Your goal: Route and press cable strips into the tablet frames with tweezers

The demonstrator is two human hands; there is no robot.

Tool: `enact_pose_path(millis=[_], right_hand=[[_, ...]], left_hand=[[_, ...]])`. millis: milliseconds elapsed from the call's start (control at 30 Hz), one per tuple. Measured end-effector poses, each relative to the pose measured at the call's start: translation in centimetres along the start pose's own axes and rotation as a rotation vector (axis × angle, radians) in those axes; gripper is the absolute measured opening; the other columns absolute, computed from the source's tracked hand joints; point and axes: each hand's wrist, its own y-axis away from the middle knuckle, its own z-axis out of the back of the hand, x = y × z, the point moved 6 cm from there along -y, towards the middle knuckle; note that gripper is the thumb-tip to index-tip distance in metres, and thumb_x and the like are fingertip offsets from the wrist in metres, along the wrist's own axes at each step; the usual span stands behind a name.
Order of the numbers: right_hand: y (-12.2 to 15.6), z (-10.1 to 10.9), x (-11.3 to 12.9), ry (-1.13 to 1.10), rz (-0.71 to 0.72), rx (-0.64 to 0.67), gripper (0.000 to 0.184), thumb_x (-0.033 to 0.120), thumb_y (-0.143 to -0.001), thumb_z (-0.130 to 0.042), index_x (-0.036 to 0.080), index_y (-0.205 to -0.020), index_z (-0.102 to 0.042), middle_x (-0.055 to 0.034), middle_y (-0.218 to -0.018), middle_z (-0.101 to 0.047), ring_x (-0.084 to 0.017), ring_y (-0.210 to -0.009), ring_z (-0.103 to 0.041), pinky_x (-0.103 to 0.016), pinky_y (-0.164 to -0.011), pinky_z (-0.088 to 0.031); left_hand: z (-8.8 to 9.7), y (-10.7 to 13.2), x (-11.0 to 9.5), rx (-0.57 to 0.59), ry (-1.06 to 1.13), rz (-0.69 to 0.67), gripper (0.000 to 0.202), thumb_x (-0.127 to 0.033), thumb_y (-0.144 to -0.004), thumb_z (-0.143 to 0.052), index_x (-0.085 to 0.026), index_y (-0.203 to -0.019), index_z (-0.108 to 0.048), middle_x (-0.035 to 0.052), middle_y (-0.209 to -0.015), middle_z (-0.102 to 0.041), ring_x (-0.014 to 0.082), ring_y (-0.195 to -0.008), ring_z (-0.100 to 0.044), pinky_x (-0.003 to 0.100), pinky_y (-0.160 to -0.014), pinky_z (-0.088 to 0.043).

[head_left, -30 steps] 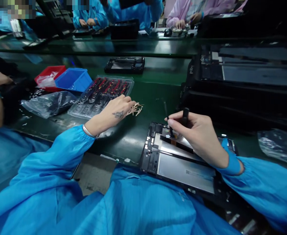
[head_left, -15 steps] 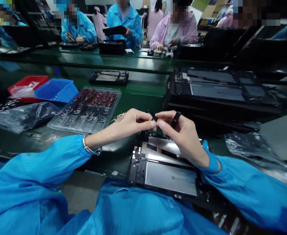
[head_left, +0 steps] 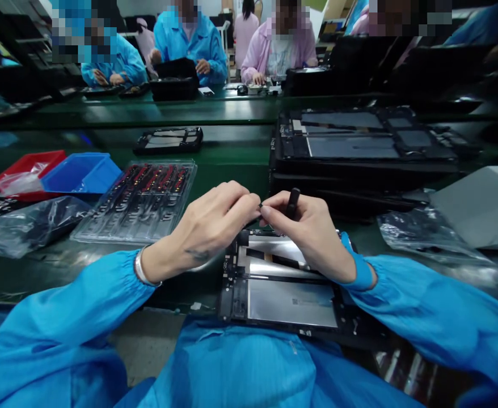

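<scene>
An opened tablet frame (head_left: 283, 294) with grey metal panels lies at the near table edge, right in front of me. Above its far end, my left hand (head_left: 209, 226) and my right hand (head_left: 308, 232) meet fingertip to fingertip. The left hand's fingers pinch something small and dark that I cannot make out. My right hand is closed round a thin black tool (head_left: 292, 202) whose upper end sticks up between the fingers, and its thumb and forefinger touch the same small piece.
A clear tray of red and black parts (head_left: 140, 198) lies to the left, with blue (head_left: 81, 173) and red (head_left: 23, 173) bins and plastic bags (head_left: 23, 224) beyond. Stacked black tablet frames (head_left: 359, 153) stand at the right. Another frame (head_left: 168, 140) lies farther back. Several people work across the belt.
My left hand left the pile of small strips by the tray and came right to meet my right hand. The right hand lifted off the tablet frame. The view tilted up.
</scene>
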Motion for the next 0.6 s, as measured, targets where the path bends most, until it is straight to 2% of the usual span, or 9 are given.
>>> enact_pose_path(millis=[133, 433, 533, 600], right_hand=[[0.4, 0.0, 0.4, 0.025, 0.048, -0.017, 0.011, 0.023, -0.089, -0.069, 0.016, -0.081, -0.072, 0.0009, -0.069, -0.068, -0.010, -0.062, -0.056, -0.025, -0.059, -0.044], [0.7, -0.1, 1.1, 0.124, 0.112, -0.019, 0.012, 0.022, -0.090, -0.068, 0.017, -0.080, -0.072, 0.0001, -0.072, -0.070, -0.013, -0.067, -0.063, -0.026, -0.061, -0.047], [1.6, -0.1, 1.6, 0.203, 0.120, -0.001, 0.012, 0.022, -0.090, -0.069, 0.018, -0.079, -0.072, 0.0001, -0.072, -0.070, -0.014, -0.066, -0.063, -0.027, -0.060, -0.046], [2.3, 0.2, 1.8, 0.257, 0.132, -0.013, 0.011, 0.022, -0.090, -0.071, 0.019, -0.080, -0.073, 0.0000, -0.073, -0.070, -0.013, -0.067, -0.062, -0.028, -0.061, -0.045]], left_hand=[[0.5, -0.6, -1.1, -0.035, -0.180, -0.058, 0.005, -0.012, -0.099, -0.056, -0.012, -0.102, -0.061, 0.0081, -0.092, -0.066, 0.0183, -0.081, -0.062, 0.029, -0.070, -0.053], [0.3, -1.3, -1.8, -0.007, -0.231, -0.066, 0.010, -0.008, -0.097, -0.058, -0.010, -0.093, -0.067, 0.0077, -0.085, -0.069, 0.0183, -0.076, -0.063, 0.030, -0.067, -0.055], [1.5, -1.3, -2.5, 0.011, -0.219, -0.034, 0.017, -0.011, -0.098, -0.055, -0.014, -0.087, -0.068, 0.0053, -0.081, -0.069, 0.0176, -0.074, -0.064, 0.029, -0.065, -0.054], [3.3, -0.3, -2.4, 0.041, -0.130, 0.085, 0.018, -0.012, -0.098, -0.054, -0.016, -0.087, -0.068, 0.0043, -0.083, -0.071, 0.0174, -0.078, -0.066, 0.030, -0.068, -0.055]])
